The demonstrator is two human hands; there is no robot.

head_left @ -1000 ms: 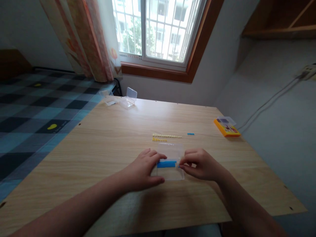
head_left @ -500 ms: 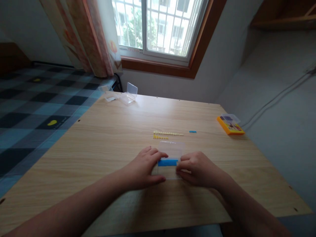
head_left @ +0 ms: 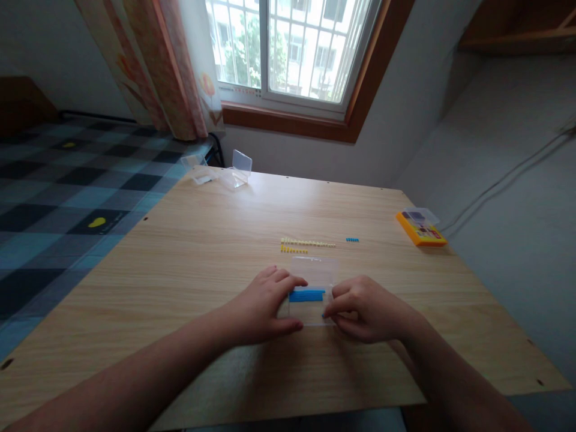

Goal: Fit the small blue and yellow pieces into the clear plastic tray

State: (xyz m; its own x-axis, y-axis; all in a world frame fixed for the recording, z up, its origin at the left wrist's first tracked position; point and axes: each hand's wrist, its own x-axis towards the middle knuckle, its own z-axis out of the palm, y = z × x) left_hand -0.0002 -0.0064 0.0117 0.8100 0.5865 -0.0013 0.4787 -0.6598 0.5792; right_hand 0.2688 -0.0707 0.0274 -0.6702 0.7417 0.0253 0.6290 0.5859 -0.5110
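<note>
A clear plastic box (head_left: 310, 315) lies on the table in front of me, its lid (head_left: 314, 271) folded open away from me. Blue sticks (head_left: 306, 296) lie side by side in a band along the box's far part. My left hand (head_left: 270, 306) steadies the box at its left side, thumb near the front and fingers at the back. At the box's right side my right hand (head_left: 360, 309) pinches a tiny blue piece (head_left: 323, 315); its shape is mostly covered by the fingertips.
Beyond the box stand rows of small cream pieces (head_left: 310, 243) and yellow pieces (head_left: 293, 249). Several small blue pieces (head_left: 352, 240) sit right of them. An orange-yellow box (head_left: 420, 231) is at the right edge; open clear boxes (head_left: 236, 174) are at the far left corner.
My right hand has shifted slightly, its fingertips now lower beside the box's front right. A tiny blue piece now shows at them. My left hand stays put.
</note>
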